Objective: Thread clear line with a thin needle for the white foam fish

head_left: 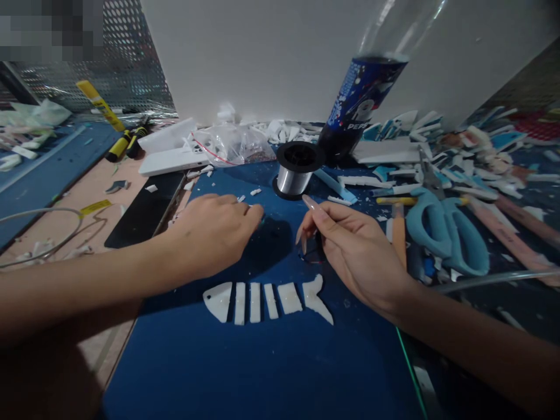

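Note:
My left hand (214, 230) rests knuckles-up on the blue mat (262, 361), its fingers curled and pinched at the tips on something I cannot make out. My right hand (350, 245) sits just to the right, fingers bent round a small dark object, index finger raised. Below both hands lies a row of white cut pieces (266, 300) laid out in the shape of a fish. A black spool of fine wire (295, 169) stands just beyond the fingertips.
A dark cola bottle (359, 105) leans at the back. Blue-handled scissors (450, 233), an orange knife (398, 230) and heaps of white and blue scraps (446, 146) fill the right side. Yellow-handled tools (125, 143), a plastic bag (231, 146) and a black slab (144, 213) lie left.

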{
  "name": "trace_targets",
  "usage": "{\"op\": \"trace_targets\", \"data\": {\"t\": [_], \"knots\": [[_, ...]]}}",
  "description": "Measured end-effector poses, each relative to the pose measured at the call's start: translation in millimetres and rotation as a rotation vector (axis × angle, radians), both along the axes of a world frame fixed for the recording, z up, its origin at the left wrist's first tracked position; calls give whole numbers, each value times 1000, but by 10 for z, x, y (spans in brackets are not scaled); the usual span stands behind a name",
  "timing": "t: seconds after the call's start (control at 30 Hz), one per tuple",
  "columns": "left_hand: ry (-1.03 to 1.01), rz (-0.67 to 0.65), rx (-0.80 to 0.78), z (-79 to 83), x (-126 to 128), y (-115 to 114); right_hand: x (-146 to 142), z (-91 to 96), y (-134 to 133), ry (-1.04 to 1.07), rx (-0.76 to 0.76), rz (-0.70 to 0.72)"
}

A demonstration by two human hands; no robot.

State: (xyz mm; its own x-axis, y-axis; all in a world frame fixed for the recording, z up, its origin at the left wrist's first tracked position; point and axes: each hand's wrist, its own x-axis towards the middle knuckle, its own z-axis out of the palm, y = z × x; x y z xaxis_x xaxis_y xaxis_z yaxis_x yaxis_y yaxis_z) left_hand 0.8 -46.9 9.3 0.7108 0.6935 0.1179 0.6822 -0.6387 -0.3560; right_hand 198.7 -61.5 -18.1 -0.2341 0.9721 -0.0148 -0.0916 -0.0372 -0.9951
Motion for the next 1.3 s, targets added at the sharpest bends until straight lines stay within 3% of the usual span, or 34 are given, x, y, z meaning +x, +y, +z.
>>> {"op": "trace_targets", "data": {"t": [0.2,0.43,0.53,0.63,0.7,0.83,0.93,1.07,1.3], "knots": [[79,-110,-37,-107,29,-70,-2,11,-8,-2,8,5],[74,-162,-63,-49,27,-71,-15,17,-6,-3,8,9],[-21,-130,-1,-20,39,-123,-19,-2,-11,-23,20,-5],[-271,-112,11,15,49,-166,-16,-20,-35,-51,78,-2],[-500,-89,-166,20,51,-161,-10,-16,-60,-111,140,14],[-938,3,-748,-68,62,-82,-7,36,-112,-318,296,27],[-1152,37,-1033,-169,79,-28,-22,82,-134,-400,414,37],[-1258,75,-1219,-226,93,-8,-41,99,-142,-446,484,72],[-1316,85,-1341,-199,116,-24,-48,85,-128,-495,476,77]]}}
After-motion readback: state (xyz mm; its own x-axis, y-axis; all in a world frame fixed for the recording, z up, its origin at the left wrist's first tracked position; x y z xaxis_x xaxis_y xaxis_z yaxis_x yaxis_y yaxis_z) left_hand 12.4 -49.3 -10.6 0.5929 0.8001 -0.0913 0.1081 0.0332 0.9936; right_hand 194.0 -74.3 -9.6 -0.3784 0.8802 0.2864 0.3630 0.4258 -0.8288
